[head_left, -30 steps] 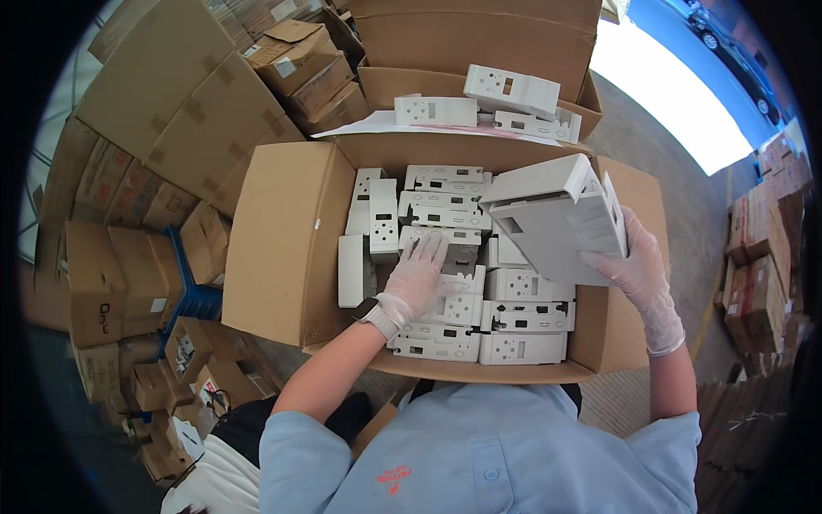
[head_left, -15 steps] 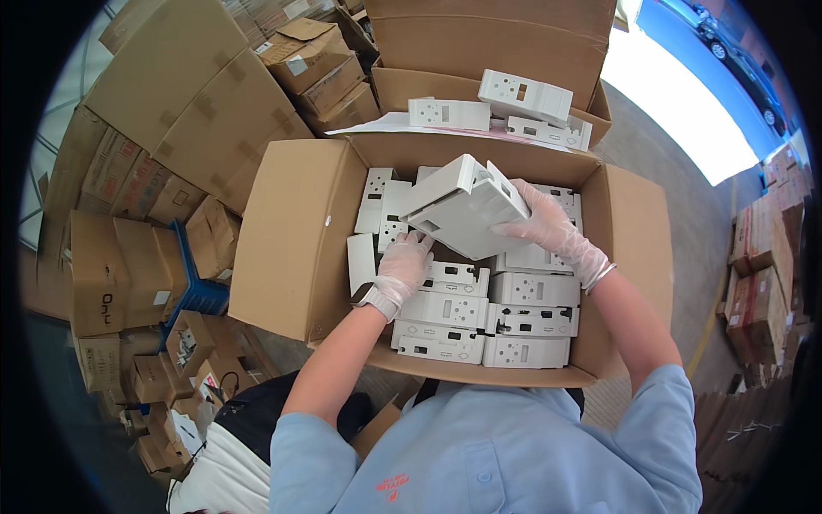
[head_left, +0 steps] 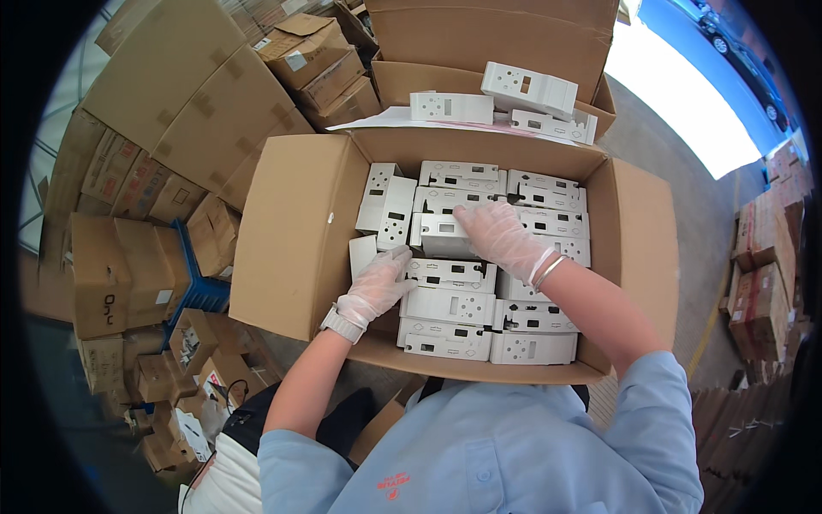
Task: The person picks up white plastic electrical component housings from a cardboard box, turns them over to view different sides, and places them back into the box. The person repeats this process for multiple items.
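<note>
An open cardboard box point(head_left: 282, 248) in front of me holds rows of white plastic housings point(head_left: 445, 307) with small cut-outs and holes. My right hand point(head_left: 498, 233), in a thin clear glove, grips the right end of one white housing point(head_left: 441, 230) set low in the middle of the box, between the rows. My left hand point(head_left: 377, 283), gloved too, lies at the left side with its fingers stretched along the ends of the near rows, seeming to hold nothing. Two housings point(head_left: 396, 206) stand lengthwise at the left wall. The right palm and fingers hide part of the middle row.
Behind the box, a second carton point(head_left: 488, 30) bears loose white housings point(head_left: 529, 89) on a white sheet. Stacked cartons point(head_left: 205, 103) and a blue plastic crate point(head_left: 199, 287) stand at the left. More cartons point(head_left: 758, 283) are piled at the right. Another person's dark-and-white clothing point(head_left: 235, 454) shows lower left.
My right hand has lowered the tilted housing into the middle of the box, where it now sits level among the rows. My left hand has drawn back slightly toward the lower left.
</note>
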A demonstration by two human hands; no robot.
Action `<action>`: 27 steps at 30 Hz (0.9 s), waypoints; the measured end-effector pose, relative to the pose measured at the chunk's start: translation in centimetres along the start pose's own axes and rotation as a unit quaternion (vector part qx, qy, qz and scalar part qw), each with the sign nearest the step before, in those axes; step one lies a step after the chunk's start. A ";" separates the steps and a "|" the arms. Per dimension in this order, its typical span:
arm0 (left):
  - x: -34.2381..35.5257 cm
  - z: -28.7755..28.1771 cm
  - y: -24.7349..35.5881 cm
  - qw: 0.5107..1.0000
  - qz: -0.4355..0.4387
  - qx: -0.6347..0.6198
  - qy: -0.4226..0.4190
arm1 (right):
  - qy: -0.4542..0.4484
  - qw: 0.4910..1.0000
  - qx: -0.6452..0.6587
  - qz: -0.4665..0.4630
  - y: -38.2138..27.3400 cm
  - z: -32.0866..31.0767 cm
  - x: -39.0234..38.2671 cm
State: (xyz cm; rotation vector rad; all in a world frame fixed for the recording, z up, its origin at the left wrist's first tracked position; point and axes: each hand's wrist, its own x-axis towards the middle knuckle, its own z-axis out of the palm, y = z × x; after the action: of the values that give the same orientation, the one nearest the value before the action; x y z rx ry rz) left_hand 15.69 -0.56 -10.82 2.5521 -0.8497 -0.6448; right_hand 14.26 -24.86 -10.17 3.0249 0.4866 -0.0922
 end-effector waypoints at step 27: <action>-2.2 1.7 1.2 0.993 -0.110 -0.043 -0.021 | 0.026 0.984 0.146 -0.096 -5.9 2.0 -1.9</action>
State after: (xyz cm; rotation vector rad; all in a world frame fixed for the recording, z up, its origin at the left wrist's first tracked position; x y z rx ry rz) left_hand 12.66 -0.42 -10.97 2.5829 -0.5434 -0.7867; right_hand 10.49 -20.07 -12.45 3.2610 0.8405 -0.1045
